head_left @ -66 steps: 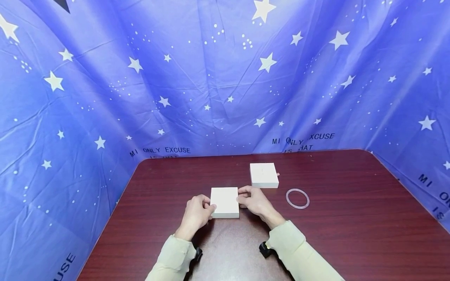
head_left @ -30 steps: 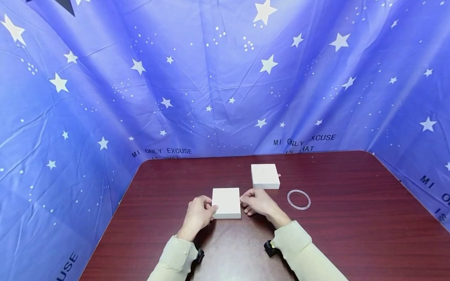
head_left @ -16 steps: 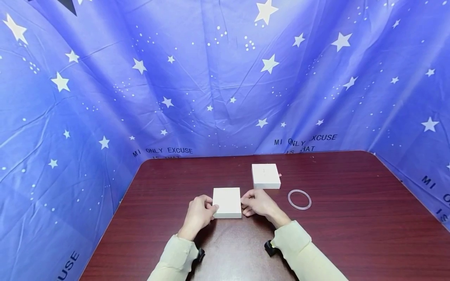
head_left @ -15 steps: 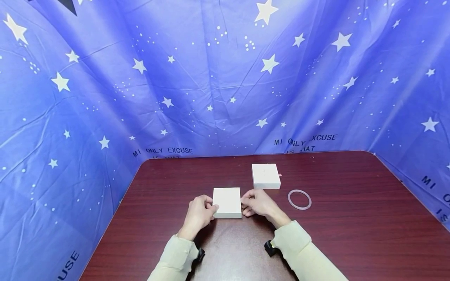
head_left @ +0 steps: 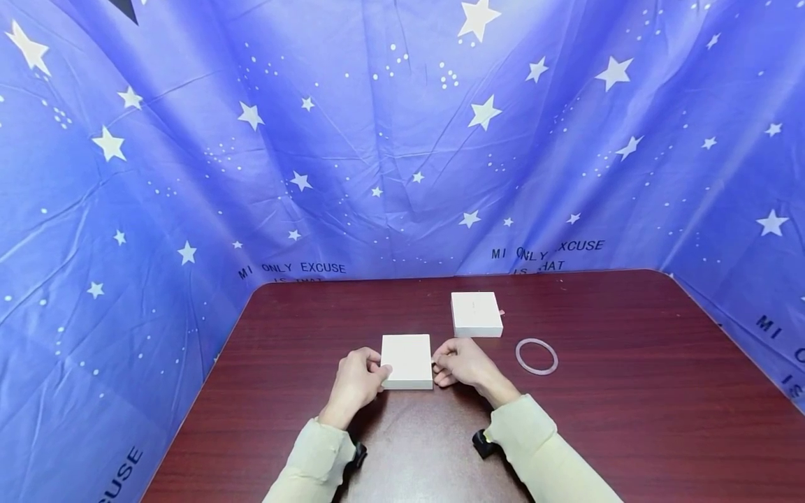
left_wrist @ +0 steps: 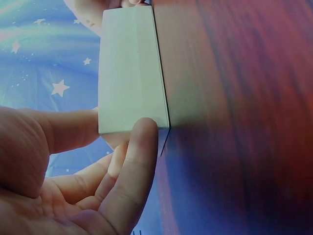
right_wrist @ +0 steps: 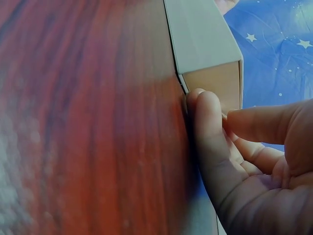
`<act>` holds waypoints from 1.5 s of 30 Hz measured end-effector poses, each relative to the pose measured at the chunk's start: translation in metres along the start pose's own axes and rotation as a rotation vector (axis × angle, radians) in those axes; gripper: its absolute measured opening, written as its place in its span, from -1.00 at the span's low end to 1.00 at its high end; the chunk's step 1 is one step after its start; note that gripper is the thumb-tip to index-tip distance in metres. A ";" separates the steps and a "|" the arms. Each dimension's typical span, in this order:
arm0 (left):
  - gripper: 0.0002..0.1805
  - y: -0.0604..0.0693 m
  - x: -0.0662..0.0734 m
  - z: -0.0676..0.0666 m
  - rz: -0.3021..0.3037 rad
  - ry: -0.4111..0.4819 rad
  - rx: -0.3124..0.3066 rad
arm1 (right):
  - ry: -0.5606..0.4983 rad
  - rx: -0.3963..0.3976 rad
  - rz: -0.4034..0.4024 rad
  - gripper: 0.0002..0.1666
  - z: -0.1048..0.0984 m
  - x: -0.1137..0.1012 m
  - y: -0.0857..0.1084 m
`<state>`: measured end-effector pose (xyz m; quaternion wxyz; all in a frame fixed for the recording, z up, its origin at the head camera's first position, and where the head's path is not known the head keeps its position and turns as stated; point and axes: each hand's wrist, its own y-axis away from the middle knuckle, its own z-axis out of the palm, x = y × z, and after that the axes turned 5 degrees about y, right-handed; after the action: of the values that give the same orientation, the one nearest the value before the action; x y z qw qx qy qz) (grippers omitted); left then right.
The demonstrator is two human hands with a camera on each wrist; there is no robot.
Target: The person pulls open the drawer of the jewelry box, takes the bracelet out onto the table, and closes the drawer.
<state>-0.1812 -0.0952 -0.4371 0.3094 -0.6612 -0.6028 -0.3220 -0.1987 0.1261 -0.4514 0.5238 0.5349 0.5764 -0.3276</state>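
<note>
The right hand has drawn slightly rightward from the nearer white box

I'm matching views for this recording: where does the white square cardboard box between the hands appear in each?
Head: white square cardboard box, below centre, between left hand and right hand.
Left wrist: box, upper half, just left of centre.
Right wrist: box, top, right of centre.
Shared landmark: dark-red wood-grain table.

The shallow, square white box lies flat on the desk in front of me, its left side in my left grip, its right side at my right grip.
</note>
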 end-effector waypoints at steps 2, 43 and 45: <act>-0.73 0.000 0.000 -0.001 0.000 0.001 0.004 | 0.003 0.005 -0.001 -0.83 0.000 0.000 -0.001; -0.70 0.000 0.000 -0.001 -0.008 0.007 -0.020 | 0.052 0.067 0.070 -0.83 0.000 0.002 0.000; -0.70 0.000 0.000 -0.001 -0.013 0.008 -0.022 | 0.051 0.066 0.072 -0.83 0.000 0.002 0.000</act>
<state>-0.1811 -0.0959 -0.4369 0.3025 -0.6595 -0.6022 -0.3330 -0.1985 0.1271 -0.4536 0.5025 0.5805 0.5586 -0.3137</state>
